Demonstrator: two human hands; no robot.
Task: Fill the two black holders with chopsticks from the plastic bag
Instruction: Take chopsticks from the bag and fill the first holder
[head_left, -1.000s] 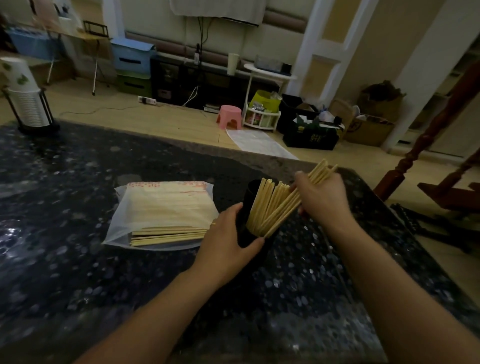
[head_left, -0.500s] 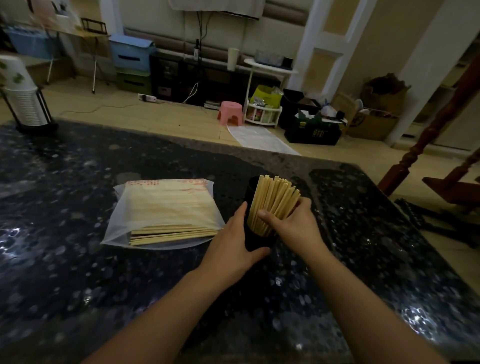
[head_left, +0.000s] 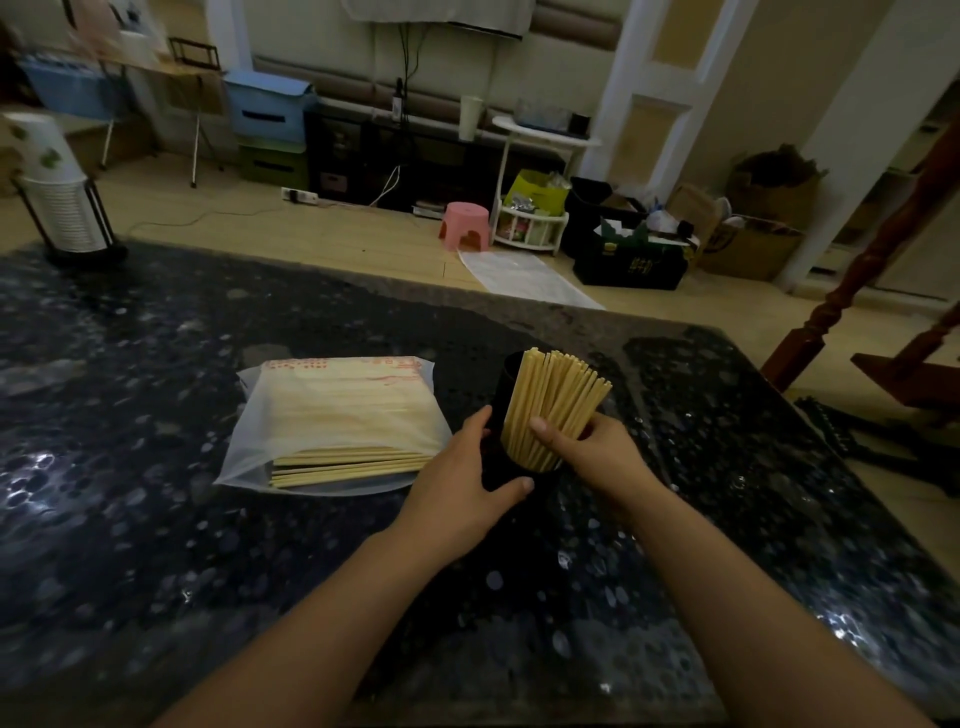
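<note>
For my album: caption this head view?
Left hand steadies black holder; right hand grips chopsticks inside.

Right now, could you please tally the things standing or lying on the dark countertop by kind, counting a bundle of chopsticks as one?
Black holder, gripped by the left hand: 1
Chopstick bundle in the holder, held by the right hand: 1
Plastic bag with loose chopsticks: 1
Paper cup stack in its rack: 1
Total: 4. A second holder is not visible.
</note>
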